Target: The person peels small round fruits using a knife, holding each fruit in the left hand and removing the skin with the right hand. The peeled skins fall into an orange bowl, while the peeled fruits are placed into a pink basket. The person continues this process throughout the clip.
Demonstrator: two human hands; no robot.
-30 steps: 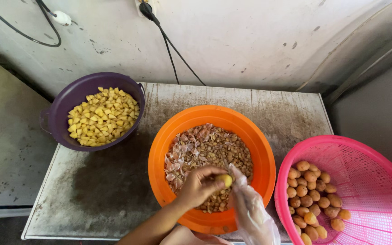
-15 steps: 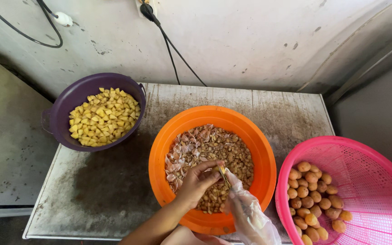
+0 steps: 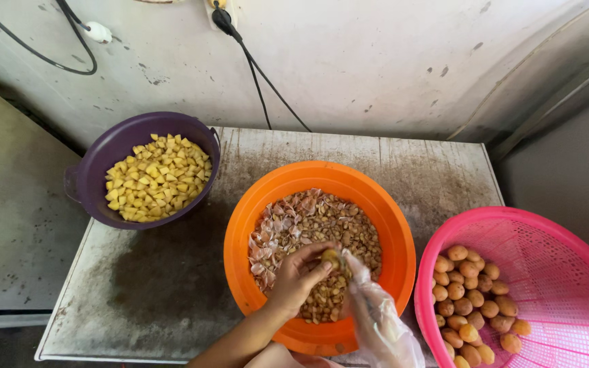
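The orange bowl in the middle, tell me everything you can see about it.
The orange bowl is round, smooth and looks like plastic. It stands upright on the worn grey table, between the purple bowl and the pink basket; the basket's rim seems to meet it. It holds a heap of brownish and pale pinkish peelings. Over it, the left hand pinches a small yellowish piece, and the right hand, in a clear plastic glove, meets it there.

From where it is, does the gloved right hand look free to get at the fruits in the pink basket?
Probably yes: the right hand sits just beside the pink basket, whose open top leaves the fruits uncovered.
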